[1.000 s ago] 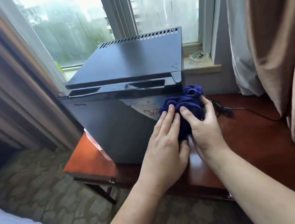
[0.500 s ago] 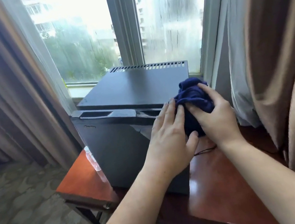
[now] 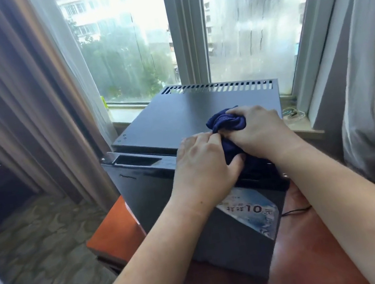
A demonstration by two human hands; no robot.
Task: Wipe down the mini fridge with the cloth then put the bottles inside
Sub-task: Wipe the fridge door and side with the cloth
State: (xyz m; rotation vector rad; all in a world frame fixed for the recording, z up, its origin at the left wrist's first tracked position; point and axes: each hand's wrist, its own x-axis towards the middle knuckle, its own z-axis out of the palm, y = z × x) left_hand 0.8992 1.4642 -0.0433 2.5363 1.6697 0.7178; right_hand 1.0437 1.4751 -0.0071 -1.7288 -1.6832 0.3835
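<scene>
**Both hands on cloth, top front of fridge**

Count: 1 fridge (image 3: 177, 118), 1 cloth (image 3: 226, 121), 2 hands, 1 tabletop (image 3: 113, 240), 1 sticker (image 3: 251, 210) on the door, 1 cable (image 3: 294, 211), 2 window panes.

Fridge is black, door shut, and sits on the red-brown tabletop in front of the window (image 3: 125, 52). Vent slots run along the back of its top. The sticker is on the door's upper right, just below the L wrist. The cable lies on the tabletop to the fridge's right.

Cloth is dark blue and bunched. It sits on the fridge top near the front edge, right of centre, w/ its lower part hanging over the door's top edge.

L hand (image 3: 200, 162): fingers (image 3: 206, 138) curled, tips pinching the cloth's left side, thumb pressed on the hanging part.

R hand (image 3: 259, 131): fingers (image 3: 241, 112) curled round the bunch from the right, palm down on it.

Vs earlier: 1 s ago the cloth was low, against the door's right edge by the sticker. 0.5 s ago it was up at the fridge's front right corner. Now it's on the top, further in from the right edge. L fingers were straight and together then, curled now. The sticker, hidden behind the L hand 0.5 s ago, shows again.
</scene>
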